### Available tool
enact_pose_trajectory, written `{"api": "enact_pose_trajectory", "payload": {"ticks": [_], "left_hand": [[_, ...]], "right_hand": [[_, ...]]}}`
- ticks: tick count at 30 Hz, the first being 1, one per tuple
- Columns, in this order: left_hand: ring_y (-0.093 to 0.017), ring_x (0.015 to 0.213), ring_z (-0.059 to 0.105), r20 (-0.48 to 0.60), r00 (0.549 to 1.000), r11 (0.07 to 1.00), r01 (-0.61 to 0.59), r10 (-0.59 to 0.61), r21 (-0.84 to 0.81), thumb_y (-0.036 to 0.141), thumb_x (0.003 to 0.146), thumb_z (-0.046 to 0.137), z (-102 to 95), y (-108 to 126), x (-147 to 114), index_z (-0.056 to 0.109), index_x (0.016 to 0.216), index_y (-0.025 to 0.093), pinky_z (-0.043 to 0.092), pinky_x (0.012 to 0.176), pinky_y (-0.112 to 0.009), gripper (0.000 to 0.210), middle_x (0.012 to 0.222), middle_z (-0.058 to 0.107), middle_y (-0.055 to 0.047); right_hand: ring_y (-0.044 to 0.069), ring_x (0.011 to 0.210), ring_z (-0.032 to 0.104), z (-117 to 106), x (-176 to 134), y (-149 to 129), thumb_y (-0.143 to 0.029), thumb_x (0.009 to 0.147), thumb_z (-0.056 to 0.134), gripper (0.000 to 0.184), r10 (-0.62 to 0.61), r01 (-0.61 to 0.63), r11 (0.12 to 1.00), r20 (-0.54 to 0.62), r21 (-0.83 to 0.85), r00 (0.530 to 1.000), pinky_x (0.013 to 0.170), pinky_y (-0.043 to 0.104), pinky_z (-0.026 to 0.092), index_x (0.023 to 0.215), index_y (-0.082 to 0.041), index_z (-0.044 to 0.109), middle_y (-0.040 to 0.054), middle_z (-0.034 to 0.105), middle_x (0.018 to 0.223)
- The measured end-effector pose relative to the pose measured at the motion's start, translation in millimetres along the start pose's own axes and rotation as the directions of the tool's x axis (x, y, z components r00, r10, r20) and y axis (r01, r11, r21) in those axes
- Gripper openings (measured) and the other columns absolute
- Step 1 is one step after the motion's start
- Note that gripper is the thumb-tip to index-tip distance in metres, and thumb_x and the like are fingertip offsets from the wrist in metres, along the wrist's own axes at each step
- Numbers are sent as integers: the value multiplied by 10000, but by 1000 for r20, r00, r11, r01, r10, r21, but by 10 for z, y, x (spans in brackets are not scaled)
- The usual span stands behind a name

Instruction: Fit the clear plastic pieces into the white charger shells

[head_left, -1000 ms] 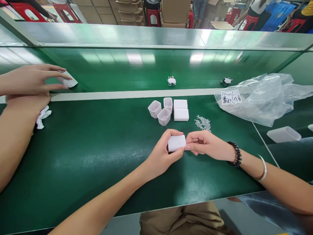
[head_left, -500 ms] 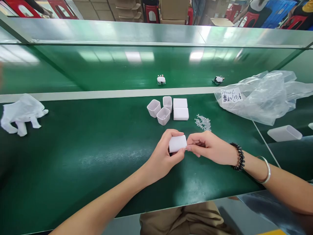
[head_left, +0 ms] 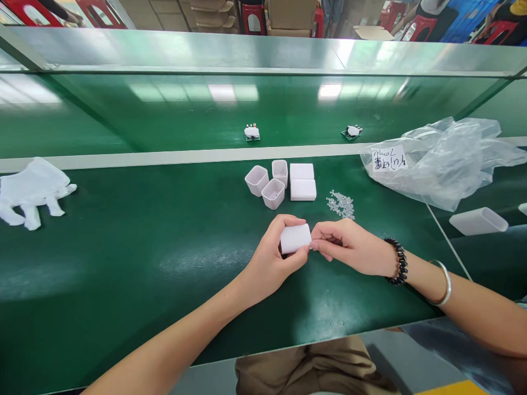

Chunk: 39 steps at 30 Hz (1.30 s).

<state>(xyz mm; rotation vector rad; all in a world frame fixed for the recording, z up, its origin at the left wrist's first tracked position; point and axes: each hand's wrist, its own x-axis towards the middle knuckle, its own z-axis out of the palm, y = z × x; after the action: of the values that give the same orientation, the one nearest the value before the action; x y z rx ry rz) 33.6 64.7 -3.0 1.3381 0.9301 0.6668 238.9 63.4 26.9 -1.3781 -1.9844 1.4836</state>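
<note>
A small white plastic housing (head_left: 295,238) lies on its side in my left hand (head_left: 275,260), gripped between the thumb and fingers. At its right end, my right hand (head_left: 343,245) pinches with thumb and forefinger; whatever is between the fingertips is too small to make out. Just beyond the hands are three open white cups (head_left: 273,194) and, beside them, two closed white housings (head_left: 303,190) set one behind the other. To the right of those lies a loose pile of tiny clear pieces (head_left: 341,204).
A clear plastic bag (head_left: 440,164) with a handwritten label lies at the right, near a white oval tube (head_left: 479,221). Two small circuit boards (head_left: 252,133) sit on the green strip (head_left: 181,120) behind the white line. A crumpled white glove-like item (head_left: 35,192) lies at far left.
The two circuit boards have shifted left along the green strip. My hands keep the same hold on the housing, and the whole view has moved slightly.
</note>
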Motion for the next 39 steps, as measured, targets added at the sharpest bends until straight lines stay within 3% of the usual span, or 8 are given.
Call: {"api": "enact_pose_trajectory", "payload": {"ticks": [6,11,18,22,30,35,39], "left_hand": [[-100,751,510,-106,994,995,-27,37,94,215,840,628,42,17,9,512,1114,217,421,617,-220,297,1119,518,-26],[-99,735,503,-152,986,988,-47,69,146,195,835,613,69,9,0,508,1084,222,404,605,-219,272,1044,523,-7],[-90,683,434,-70,997,999,37,-36,17,272,898,593,31,30,-22,475,1150,240,375,586,-215,280,944,490,16],[-100,728,451,-37,999,999,21,-23,-48,301,889,618,14,26,-8,477,1129,225,393,625,-226,288,982,494,-1],[-98,672,483,-119,993,995,-34,23,-93,252,755,709,78,-24,4,517,1058,198,399,610,-227,363,853,532,13],[-136,735,535,-154,988,996,-46,34,-76,274,634,822,66,-61,29,593,1004,194,423,625,-248,443,887,595,-28],[-133,722,530,-152,986,986,-84,62,-144,295,565,891,32,-28,28,609,969,189,405,600,-241,504,854,599,-26]], "right_hand": [[76,505,389,65,10,-3,-308,955,472,224,-69,62,992,-60,-106,996,496,207,309,796,-172,551,-28,540,610],[81,506,410,106,28,5,-299,943,481,213,-83,75,993,-93,-90,992,504,208,322,782,-174,540,-30,537,589],[68,483,362,66,55,69,-313,966,465,258,-98,96,995,-53,-39,994,481,205,285,757,-176,528,-33,556,611],[74,498,381,81,54,89,-344,968,472,274,-83,80,996,-63,-47,995,491,208,290,760,-174,525,-26,557,613],[119,548,414,132,1,152,-466,999,413,411,-151,134,976,-90,-170,984,523,247,335,704,-195,503,-7,503,612],[166,608,533,158,-36,273,-464,993,416,344,-212,185,952,-91,-245,973,561,285,428,803,-235,589,21,593,697],[189,622,585,212,-65,310,-452,982,439,293,-273,222,940,-178,-260,945,587,316,461,876,-257,631,33,635,737]]}}
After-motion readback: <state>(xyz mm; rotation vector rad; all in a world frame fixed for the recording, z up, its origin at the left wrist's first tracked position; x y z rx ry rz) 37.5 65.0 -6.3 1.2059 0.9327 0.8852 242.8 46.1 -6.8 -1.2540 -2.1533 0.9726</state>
